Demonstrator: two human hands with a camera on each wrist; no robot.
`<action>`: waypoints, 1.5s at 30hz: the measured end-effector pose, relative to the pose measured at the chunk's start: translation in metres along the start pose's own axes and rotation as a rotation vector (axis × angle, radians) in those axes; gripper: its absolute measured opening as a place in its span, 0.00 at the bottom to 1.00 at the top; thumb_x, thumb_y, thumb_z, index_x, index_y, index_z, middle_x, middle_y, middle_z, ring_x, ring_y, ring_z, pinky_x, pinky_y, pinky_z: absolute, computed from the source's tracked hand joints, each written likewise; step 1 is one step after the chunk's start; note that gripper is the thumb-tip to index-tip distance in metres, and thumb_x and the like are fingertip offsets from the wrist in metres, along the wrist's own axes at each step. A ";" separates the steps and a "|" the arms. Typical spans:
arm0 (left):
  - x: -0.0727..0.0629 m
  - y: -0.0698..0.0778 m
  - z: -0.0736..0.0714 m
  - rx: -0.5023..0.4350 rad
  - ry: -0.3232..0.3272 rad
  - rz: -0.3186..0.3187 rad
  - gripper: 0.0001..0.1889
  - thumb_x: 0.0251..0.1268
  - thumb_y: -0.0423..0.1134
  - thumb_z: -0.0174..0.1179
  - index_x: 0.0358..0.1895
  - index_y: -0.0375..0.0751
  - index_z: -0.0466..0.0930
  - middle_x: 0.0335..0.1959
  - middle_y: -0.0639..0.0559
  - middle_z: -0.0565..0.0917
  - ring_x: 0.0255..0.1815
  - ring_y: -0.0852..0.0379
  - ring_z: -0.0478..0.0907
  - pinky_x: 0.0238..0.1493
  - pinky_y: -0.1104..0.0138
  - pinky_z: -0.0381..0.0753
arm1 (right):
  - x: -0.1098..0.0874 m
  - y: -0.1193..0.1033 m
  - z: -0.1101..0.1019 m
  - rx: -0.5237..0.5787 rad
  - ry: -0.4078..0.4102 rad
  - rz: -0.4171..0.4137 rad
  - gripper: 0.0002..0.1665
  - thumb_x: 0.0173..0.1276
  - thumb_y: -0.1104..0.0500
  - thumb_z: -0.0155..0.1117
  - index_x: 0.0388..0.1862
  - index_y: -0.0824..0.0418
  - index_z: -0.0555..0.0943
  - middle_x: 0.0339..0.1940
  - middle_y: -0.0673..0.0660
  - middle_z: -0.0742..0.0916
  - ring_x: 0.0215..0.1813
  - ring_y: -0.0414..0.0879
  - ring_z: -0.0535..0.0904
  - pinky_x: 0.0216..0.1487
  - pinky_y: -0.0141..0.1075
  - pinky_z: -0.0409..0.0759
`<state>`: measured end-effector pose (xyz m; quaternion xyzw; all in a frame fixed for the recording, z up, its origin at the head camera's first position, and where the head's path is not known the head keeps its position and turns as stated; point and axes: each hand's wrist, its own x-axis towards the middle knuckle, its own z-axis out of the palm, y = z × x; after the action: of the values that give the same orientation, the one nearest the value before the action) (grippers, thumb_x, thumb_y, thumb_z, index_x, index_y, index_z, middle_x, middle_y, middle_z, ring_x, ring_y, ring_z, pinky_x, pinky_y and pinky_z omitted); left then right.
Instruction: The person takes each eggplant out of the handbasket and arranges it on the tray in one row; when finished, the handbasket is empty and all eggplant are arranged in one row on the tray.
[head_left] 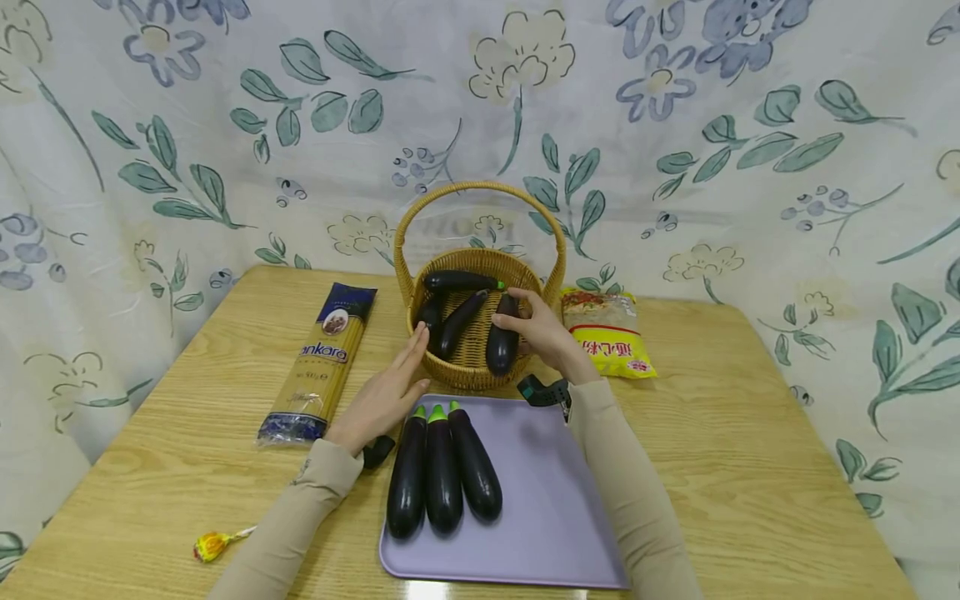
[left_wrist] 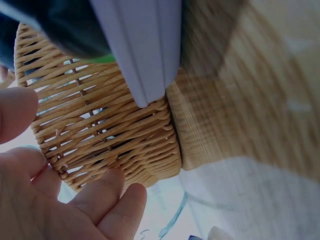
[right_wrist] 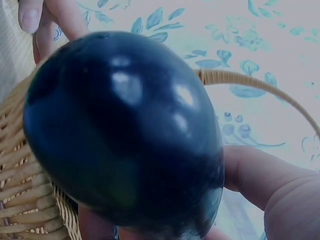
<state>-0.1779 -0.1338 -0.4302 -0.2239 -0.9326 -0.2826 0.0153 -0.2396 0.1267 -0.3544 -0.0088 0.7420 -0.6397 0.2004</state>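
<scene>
My right hand (head_left: 542, 332) grips a dark purple eggplant (head_left: 502, 343) at the right side of the wicker basket (head_left: 474, 382). The eggplant's rounded end (right_wrist: 125, 130) fills the right wrist view, thumb on one side and fingers partly hidden behind it. My left hand (head_left: 378, 407) touches the basket's left front side with extended fingers. In the left wrist view, its fingertips (left_wrist: 112, 182) rest against the woven wall (left_wrist: 110, 130). Three other eggplants lie inside the basket, one (head_left: 456, 282) across the back. Three larger eggplants (head_left: 444, 479) lie side by side on the lilac tray (head_left: 540, 517).
A pack of spaghetti (head_left: 318, 367) lies left of the basket. To the right is a yellow noodle bag (head_left: 607, 333). A wrapped lollipop (head_left: 212, 546) sits near the left forearm. The basket's tall handle (head_left: 480, 185) arches above it, before a floral curtain (head_left: 480, 100).
</scene>
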 end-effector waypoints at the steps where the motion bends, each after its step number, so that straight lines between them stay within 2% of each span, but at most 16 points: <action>1: 0.000 0.000 0.000 -0.001 0.002 0.001 0.38 0.76 0.42 0.47 0.79 0.53 0.33 0.81 0.55 0.38 0.73 0.41 0.63 0.60 0.46 0.75 | -0.002 0.000 0.000 0.001 -0.008 -0.005 0.40 0.72 0.58 0.58 0.78 0.48 0.52 0.69 0.67 0.68 0.63 0.63 0.75 0.57 0.54 0.80; 7: 0.001 -0.001 0.001 -0.019 0.005 -0.002 0.36 0.76 0.42 0.47 0.80 0.51 0.38 0.81 0.55 0.39 0.74 0.41 0.61 0.62 0.45 0.72 | -0.014 0.000 -0.001 -0.009 -0.034 -0.043 0.40 0.73 0.59 0.57 0.78 0.48 0.52 0.70 0.67 0.66 0.63 0.62 0.74 0.57 0.55 0.79; 19: 0.001 -0.001 0.002 -0.029 -0.002 -0.016 0.38 0.75 0.42 0.47 0.79 0.53 0.35 0.81 0.55 0.38 0.76 0.43 0.58 0.65 0.46 0.70 | -0.033 0.008 -0.002 -0.040 -0.063 -0.100 0.41 0.72 0.60 0.58 0.78 0.51 0.52 0.68 0.69 0.65 0.57 0.60 0.77 0.52 0.50 0.83; 28: 0.001 -0.001 0.001 -0.032 0.007 -0.005 0.37 0.75 0.41 0.48 0.79 0.50 0.38 0.81 0.54 0.40 0.76 0.43 0.58 0.66 0.46 0.70 | -0.047 0.019 -0.005 -0.080 -0.136 -0.114 0.46 0.67 0.65 0.62 0.78 0.50 0.50 0.64 0.70 0.66 0.51 0.57 0.79 0.42 0.49 0.86; 34: 0.001 -0.001 0.001 -0.041 0.006 -0.009 0.37 0.75 0.41 0.48 0.79 0.51 0.39 0.81 0.54 0.40 0.77 0.44 0.56 0.67 0.46 0.68 | -0.052 0.024 -0.007 -0.090 -0.178 -0.112 0.50 0.66 0.65 0.64 0.79 0.48 0.47 0.65 0.70 0.66 0.52 0.55 0.78 0.44 0.48 0.85; 40: 0.001 -0.002 0.002 -0.051 0.001 -0.007 0.37 0.75 0.40 0.48 0.79 0.53 0.38 0.81 0.55 0.39 0.77 0.45 0.54 0.69 0.46 0.66 | -0.058 0.030 -0.007 -0.080 -0.223 -0.089 0.51 0.65 0.65 0.65 0.78 0.46 0.48 0.67 0.70 0.64 0.56 0.57 0.77 0.42 0.44 0.84; 45: 0.002 -0.003 0.003 -0.049 0.004 -0.001 0.37 0.75 0.40 0.48 0.79 0.52 0.38 0.81 0.55 0.39 0.78 0.45 0.54 0.69 0.46 0.65 | -0.064 0.035 -0.007 -0.088 -0.242 -0.105 0.51 0.64 0.63 0.67 0.78 0.47 0.49 0.66 0.71 0.66 0.52 0.52 0.79 0.39 0.42 0.83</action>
<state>-0.1809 -0.1336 -0.4340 -0.2229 -0.9256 -0.3058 0.0117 -0.1741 0.1566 -0.3691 -0.1335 0.7384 -0.6103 0.2540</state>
